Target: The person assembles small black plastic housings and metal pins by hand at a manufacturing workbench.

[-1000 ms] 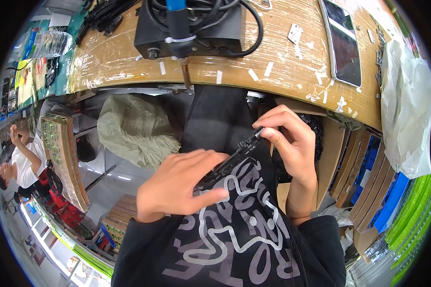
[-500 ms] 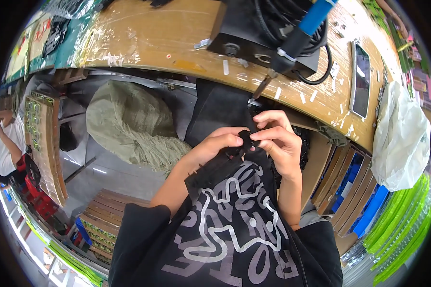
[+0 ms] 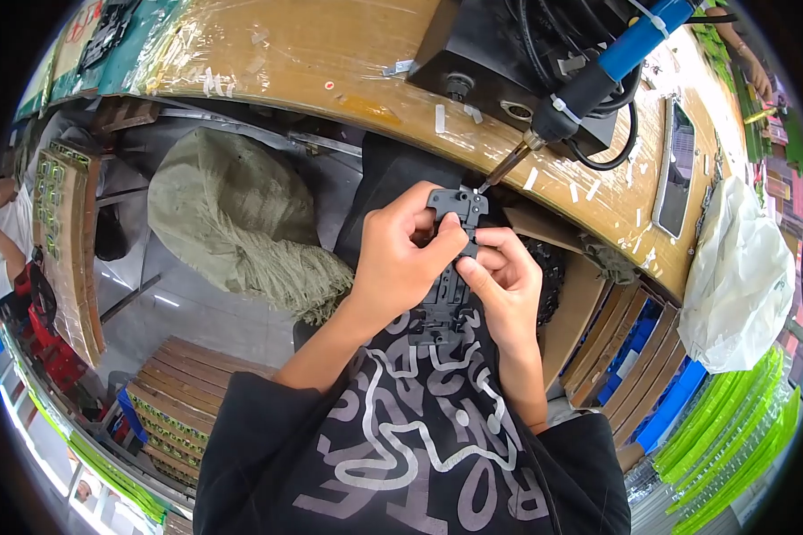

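Between my hands is a long dark grey plastic part (image 3: 444, 299), like a toy car chassis, with holes and small raised details. Its wide far end points toward the bench, and its near end lies over my shirt. My left hand (image 3: 400, 266) grips it near the far end, thumb across the top. My right hand (image 3: 507, 290) has its fingers closed around the right edge, thumb against the side. A soldering iron (image 3: 544, 120) with a blue handle slants down from the upper right. Its tip comes right beside the part's far corner; whether they touch I cannot tell.
Behind the iron sits a black box (image 3: 500, 89) with coiled cables on the wooden bench (image 3: 312, 53). A phone (image 3: 675, 169) lies to the right, near a white plastic bag (image 3: 740, 276). Olive cloth (image 3: 232, 214) covers something at left. Stacked trays (image 3: 620, 352) stand lower right.
The plastic part has been turned so its long face shows, and its far end now reaches the iron's tip. My left hand has moved forward over it. The whole view has shifted slightly.
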The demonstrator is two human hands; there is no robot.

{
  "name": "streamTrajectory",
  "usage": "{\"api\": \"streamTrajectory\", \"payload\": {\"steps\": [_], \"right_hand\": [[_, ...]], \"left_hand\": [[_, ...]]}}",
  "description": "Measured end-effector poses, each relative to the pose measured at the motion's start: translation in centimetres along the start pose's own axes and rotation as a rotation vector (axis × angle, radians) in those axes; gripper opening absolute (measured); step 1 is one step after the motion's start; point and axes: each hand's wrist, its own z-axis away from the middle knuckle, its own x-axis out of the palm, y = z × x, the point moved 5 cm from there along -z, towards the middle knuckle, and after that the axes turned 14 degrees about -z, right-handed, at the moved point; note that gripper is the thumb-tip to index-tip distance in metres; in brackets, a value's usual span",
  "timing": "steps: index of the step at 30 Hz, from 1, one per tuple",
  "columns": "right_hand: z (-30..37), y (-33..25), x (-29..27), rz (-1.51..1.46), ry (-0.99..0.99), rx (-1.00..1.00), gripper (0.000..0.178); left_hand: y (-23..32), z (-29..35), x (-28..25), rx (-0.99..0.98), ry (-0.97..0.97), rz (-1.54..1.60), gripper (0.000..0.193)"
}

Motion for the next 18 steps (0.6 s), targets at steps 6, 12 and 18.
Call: {"api": "streamTrajectory", "payload": {"steps": [6, 12, 18], "right_hand": [[0.0, -0.4, 0.1, -0.023, -0.001, -0.034, 0.023], [0.0, -0.2, -0.1, -0.074, 0.014, -0.036, 0.023], [-0.1, -0.2, -0.1, -0.103, 0.031, -0.016, 0.023]], "left_hand": [[1.2, 0.2, 0.0, -0.035, 0.039, 0.005, 0.004], [1.1, 0.2, 0.0, -0.050, 0.036, 0.020, 0.006], [1.4, 0.3, 0.2, -0.043, 0.026, 0.016, 0.011]]}}
